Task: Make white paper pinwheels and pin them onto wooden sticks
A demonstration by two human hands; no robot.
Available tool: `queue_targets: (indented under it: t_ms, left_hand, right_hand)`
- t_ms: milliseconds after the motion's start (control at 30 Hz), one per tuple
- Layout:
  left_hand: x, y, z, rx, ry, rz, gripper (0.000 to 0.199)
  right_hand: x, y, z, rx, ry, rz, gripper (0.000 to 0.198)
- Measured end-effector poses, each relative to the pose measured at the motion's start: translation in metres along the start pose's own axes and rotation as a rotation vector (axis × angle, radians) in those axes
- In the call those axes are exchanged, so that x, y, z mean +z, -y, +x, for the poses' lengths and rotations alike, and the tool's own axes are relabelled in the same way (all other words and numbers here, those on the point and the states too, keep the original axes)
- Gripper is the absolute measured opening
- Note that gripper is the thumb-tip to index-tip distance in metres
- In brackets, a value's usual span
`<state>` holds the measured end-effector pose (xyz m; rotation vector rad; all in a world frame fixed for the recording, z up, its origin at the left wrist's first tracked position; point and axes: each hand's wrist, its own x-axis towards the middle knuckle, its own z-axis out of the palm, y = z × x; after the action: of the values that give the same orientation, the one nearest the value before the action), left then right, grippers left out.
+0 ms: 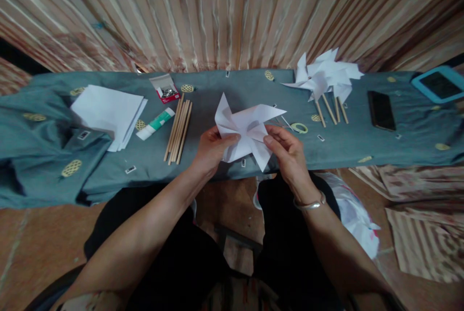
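Pinwheel in hand, its vanes folded round

From my head view, I have one white paper pinwheel (248, 120) level above the near edge of the cloth-covered bench (206, 112), right in front of me. My left hand (213, 149) has its fingers closed on one side, thumb flat on top near the middle; my right hand (288, 151) pinches the opposite side, thumb over the paper. Neither is spread open

I'd judge the step in hand to be shaping and holding the folds; the next move seems to call for keeping the centre pressed while one hand is freed

Counting along the bench: one small pile of paper sheets (108, 110), too overlapped to number; one open box (168, 98) of shiny metal pieces; one green-and-white tube (155, 124); about six or seven loose sticks (179, 129) side by side; one pale green ring (300, 132); a cluster of made-up pinwheels (328, 71) with four handles (329, 109) showing; one black phone (382, 110); one blue-framed device (440, 83)
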<state>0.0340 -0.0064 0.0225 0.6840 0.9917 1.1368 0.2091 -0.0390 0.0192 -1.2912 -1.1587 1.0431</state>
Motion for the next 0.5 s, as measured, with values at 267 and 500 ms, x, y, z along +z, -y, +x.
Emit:
queue_targets:
  t_ms: [267, 500]
  left_hand:
    - [0.008, -0.01, 0.015, 0.064, -0.025, -0.087, 0.032]
    - [0.026, -0.011, 0.021, 0.181, -0.019, -0.046, 0.026]
  right_hand:
    - [-0.006, 0.028, -0.015, -0.652, -0.252, -0.727, 0.009]
    - [0.014, 0.016, -0.008, -0.77, -0.249, -0.911, 0.025]
